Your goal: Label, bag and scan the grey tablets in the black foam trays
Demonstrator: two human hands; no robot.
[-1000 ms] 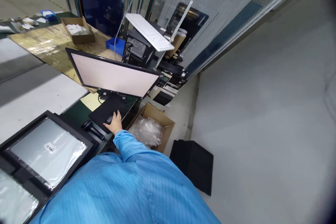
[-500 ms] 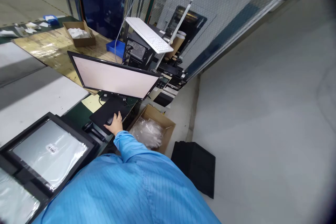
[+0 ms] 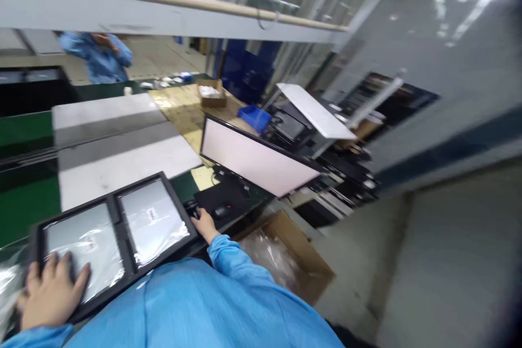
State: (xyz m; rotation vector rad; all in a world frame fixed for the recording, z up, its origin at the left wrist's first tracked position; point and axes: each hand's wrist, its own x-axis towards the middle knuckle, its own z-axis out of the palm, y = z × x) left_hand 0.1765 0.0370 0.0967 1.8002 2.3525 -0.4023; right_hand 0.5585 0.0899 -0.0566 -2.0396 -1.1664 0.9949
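Note:
A black tray [image 3: 127,235] lies in front of me and holds two silver panels in clear bags. My left hand [image 3: 51,293] lies flat with spread fingers on the left bagged panel [image 3: 87,247], at the tray's near corner. The right bagged panel [image 3: 153,220] carries a small barcode label. My right hand [image 3: 203,223] is at the tray's right edge, next to a small black object [image 3: 191,208]; its fingers are blurred. A black mouse [image 3: 222,210] sits free on a black mouse pad [image 3: 228,198] just right of that hand, below the lit monitor [image 3: 256,157].
An open cardboard box [image 3: 297,261] with plastic bags stands on the floor to the right. Behind the monitor are a white keyboard [image 3: 316,111] propped on a computer case and a blue bin [image 3: 253,117]. Another person in blue [image 3: 100,57] stands far left.
My view has swung up and left. My right hand has come off the mouse and moved left to the tray's edge. My left hand has come into view on the tray.

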